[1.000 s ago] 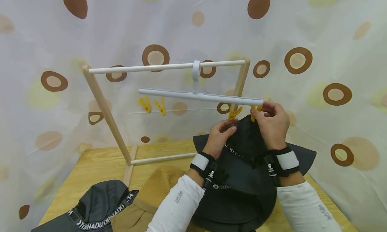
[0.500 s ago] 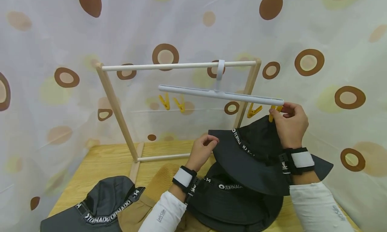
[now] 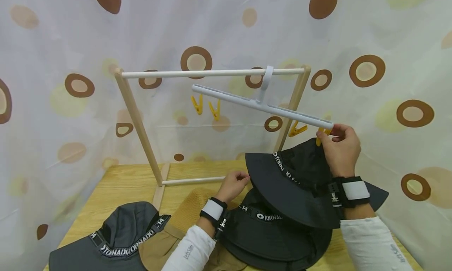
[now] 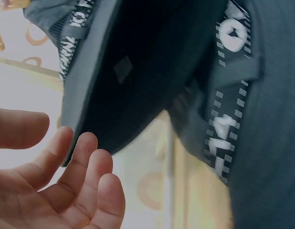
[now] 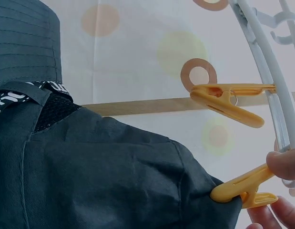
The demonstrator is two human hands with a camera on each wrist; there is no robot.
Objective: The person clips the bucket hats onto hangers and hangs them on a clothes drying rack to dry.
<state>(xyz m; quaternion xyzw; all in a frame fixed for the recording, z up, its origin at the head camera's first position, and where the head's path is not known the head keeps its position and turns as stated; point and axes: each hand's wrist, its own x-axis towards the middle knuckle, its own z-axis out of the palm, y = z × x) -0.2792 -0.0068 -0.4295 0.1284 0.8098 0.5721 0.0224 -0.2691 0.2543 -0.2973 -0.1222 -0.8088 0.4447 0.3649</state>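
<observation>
Upper blk hat [image 3: 296,196], hung by crown from clip [image 5: 242,187] on hanger's [image 3: 247,102] R end, prob. light, soft crown, stiffer brim, so grab brim edge; R hand [image 3: 341,150] pinches clip, L hand [image 3: 232,186] loose, thumb & fingers apart, by brim.

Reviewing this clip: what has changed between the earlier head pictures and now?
The left hand has left the top of the clipped dark hat and moved down beside its brim; contact is unclear. The hanger has slid right along the rack and tilts more, left end up, right end down. The right hand still pinches the end clip. The tan hat stayed put.
</observation>
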